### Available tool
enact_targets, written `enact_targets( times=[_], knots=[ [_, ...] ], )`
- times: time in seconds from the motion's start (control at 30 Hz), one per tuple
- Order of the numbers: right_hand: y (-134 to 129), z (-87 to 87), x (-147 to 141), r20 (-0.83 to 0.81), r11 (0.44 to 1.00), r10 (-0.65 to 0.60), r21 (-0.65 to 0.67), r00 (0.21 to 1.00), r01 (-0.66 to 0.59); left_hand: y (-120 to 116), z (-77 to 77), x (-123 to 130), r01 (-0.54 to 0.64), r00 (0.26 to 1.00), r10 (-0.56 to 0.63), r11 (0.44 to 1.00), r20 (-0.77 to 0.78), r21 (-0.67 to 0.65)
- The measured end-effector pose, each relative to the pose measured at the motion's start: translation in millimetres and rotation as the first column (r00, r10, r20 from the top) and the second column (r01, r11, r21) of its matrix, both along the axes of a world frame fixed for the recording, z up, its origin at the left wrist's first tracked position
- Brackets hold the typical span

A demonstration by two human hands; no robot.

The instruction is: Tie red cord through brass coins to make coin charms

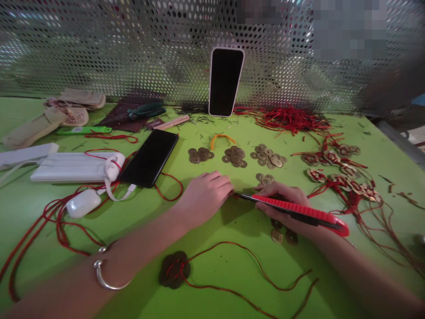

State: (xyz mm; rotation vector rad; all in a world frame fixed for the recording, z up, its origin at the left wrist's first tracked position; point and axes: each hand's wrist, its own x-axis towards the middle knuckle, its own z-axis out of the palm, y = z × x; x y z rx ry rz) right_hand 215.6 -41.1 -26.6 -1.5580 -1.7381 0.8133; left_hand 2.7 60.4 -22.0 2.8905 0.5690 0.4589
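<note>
My right hand (285, 204) grips a utility knife (299, 213) with a ribbed red and black handle, its narrow dark tip pointing left. At that tip, my left hand (207, 195) is closed with its fingers curled together. What it pinches is hidden, though a speck of red shows by the fingertips. Below the hands lies a flower-shaped cluster of old coins (175, 269) tied with red cord (245, 250). Loose coins (276, 235) peek out beneath my right hand, and a small pile of coins (264, 179) sits just beyond it.
Several coin piles (234, 156) lie farther back. Tied coin strings (345, 179) spread at right, below tangled red cord (292, 119). A phone (226, 82) stands against perforated metal. At left are a black phone (151, 158), a power bank (76, 167), an earbud case (83, 203) and pliers (146, 110).
</note>
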Motion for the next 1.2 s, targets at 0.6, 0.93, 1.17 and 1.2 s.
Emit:
enact_targets(
  times=[0.6, 0.93, 1.17, 1.2],
  knots=[
    [-0.6, -2.5, 1.1, 0.016, 0.999, -0.003, 0.036, 1.0, 0.002, -0.3, 0.1, 0.1, -0.002, 1.0, 0.002, 1.0, -0.012, 0.019],
    [-0.9, -3.2, 1.6, 0.019, 1.0, -0.004, 0.027, 1.0, 0.004, -0.6, -0.7, -0.6, 0.001, 1.0, -0.001, 1.0, -0.002, 0.028],
    [-0.8, -3.8, 1.8, 0.008, 0.999, 0.006, 0.048, 1.0, -0.007, -0.2, 0.0, 0.3, -0.001, 1.0, 0.001, 1.0, -0.003, 0.016],
    [-0.7, -3.3, 1.6, 0.008, 0.999, 0.01, 0.045, 1.0, -0.01, -0.2, 0.0, 0.4, -0.002, 1.0, 0.002, 1.0, -0.004, 0.015]
  ],
)
